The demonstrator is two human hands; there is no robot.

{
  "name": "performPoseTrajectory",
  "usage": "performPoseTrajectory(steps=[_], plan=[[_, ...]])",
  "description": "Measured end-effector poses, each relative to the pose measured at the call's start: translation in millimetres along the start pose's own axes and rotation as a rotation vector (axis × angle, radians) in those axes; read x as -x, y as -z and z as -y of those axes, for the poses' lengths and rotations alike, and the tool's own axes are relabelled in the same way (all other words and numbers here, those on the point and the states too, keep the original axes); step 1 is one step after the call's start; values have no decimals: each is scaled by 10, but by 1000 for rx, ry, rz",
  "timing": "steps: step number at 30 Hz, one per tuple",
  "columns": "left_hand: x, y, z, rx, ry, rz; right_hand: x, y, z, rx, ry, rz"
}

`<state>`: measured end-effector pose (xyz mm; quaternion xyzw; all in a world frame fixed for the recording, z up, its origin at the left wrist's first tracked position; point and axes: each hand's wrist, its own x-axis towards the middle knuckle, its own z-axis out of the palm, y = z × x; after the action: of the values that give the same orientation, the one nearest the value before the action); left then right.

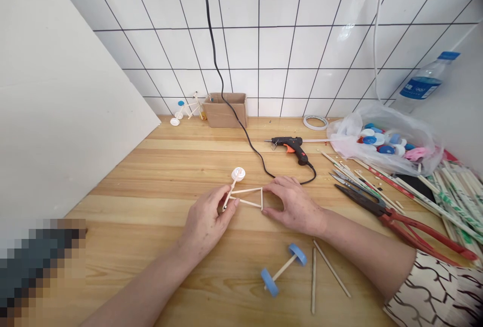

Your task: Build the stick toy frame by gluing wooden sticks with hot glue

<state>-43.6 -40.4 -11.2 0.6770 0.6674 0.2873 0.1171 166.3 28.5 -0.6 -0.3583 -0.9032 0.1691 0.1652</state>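
Observation:
A small frame of thin wooden sticks point(247, 196), glued into a triangle, lies on the wooden table point(158, 166). A stick with a white bottle cap point(238, 173) at its top joins the frame's left corner. My left hand point(206, 224) pinches that left corner with thumb and fingers. My right hand point(292, 203) pinches the frame's right side, fingers closed on the upright stick. Near my right forearm lies an axle stick with two blue caps point(284, 268) on its ends, and two loose sticks point(322, 271) beside it.
A black glue gun point(292, 146) with its cord lies behind the frame. Red-handled cutters point(392, 216), bundled chopsticks point(453, 196), a bag of bottle caps point(385, 141), a tape roll point(315, 122) and a water bottle point(424, 83) are on the right. A cardboard box point(226, 109) and a small stick model point(186, 110) stand at the tiled wall.

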Motion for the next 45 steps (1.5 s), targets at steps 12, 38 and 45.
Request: performPoseTrajectory(steps=[12, 38, 45], plan=[[-7, 8, -24, -16, 12, 3, 5, 0, 3, 10, 11, -4], [-4, 17, -41, -12, 17, 4, 0, -16, 3, 13, 8, -7], [-9, 8, -32, -15, 19, -2, -1, -21, -3, 9, 8, -13]])
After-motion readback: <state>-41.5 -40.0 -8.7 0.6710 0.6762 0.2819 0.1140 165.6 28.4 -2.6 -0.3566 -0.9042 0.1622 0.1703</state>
